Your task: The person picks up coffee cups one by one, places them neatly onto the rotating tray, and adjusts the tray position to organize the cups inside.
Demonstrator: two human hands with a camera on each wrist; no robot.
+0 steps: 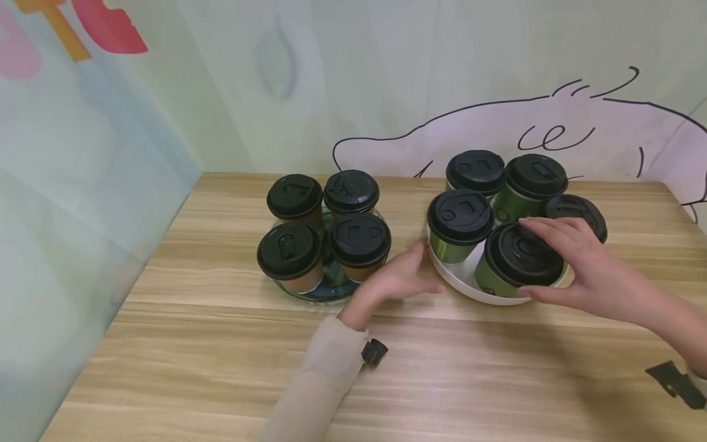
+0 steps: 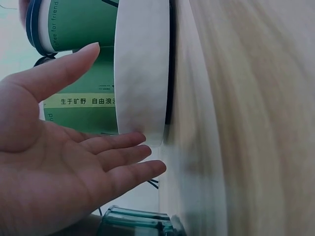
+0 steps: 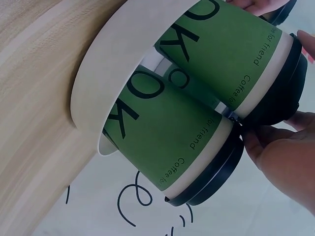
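Your right hand (image 1: 574, 270) has its grip around the lid of the front green cup (image 1: 516, 264) on the white plate (image 1: 469, 283); your left hand (image 1: 400, 279) is released beside it. The lid may pop off, or neighbouring cups may tip.

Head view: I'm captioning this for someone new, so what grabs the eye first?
Two clusters of black-lidded paper cups on the wooden table: four brown cups on a glass tray at left, five green cups on a white tray at right. The right hand grips the nearest green cup's lid; the left hand lies open between the trays.
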